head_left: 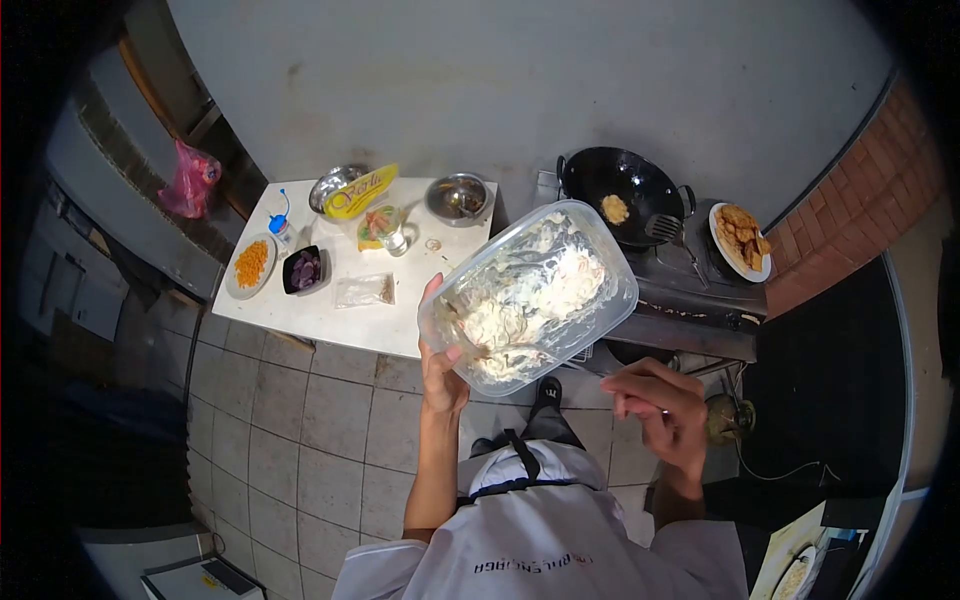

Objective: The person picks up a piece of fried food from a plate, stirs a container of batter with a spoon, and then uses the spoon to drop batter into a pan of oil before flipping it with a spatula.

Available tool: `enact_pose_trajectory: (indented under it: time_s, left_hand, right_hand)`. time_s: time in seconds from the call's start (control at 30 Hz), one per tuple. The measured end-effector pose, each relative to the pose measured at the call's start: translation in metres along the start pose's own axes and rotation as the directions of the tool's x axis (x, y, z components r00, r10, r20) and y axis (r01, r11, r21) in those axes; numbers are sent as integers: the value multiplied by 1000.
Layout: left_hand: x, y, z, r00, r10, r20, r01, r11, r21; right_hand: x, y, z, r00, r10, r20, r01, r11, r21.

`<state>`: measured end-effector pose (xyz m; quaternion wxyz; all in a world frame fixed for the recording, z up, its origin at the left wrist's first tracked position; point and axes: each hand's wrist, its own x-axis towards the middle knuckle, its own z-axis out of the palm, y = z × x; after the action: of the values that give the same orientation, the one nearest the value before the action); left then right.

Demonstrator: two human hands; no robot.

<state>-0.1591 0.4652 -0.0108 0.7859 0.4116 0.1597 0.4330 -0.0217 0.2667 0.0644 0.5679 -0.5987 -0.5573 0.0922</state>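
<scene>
My left hand (440,365) grips the left end of a clear plastic container (626,285), which is tilted in front of me. Inside lies a thick, pale, lumpy batter (570,280), smeared over the walls. In my right hand (660,405), closed fingers hold the handle of a metal spoon (575,366). Its far end rests in the batter near the container's lower left corner. Beyond the container, a black wok (640,170) on the stove holds one pale golden fritter (614,208). A slotted spatula (664,228) leans on the wok's near right rim.
A plate (766,268) of browned fritters stands right of the wok. On the white table (310,315) are metal bowls (457,198), a plate of orange pieces (250,263), a black dish of purple pieces (303,270), a glass (394,240) and packets. A gas cylinder (730,420) stands below right.
</scene>
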Motion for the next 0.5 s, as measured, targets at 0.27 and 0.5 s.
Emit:
enact_pose_trajectory:
  time_s: [0.27,0.5]
  left_hand:
    - [6,-8,1,994,103,24,-105,990,91]
    - [3,-4,4,994,109,8,-109,993,46]
  right_hand:
    - [15,8,6,977,-110,181,121,991,-53]
    - [15,6,-10,982,-112,153,125,989,-79]
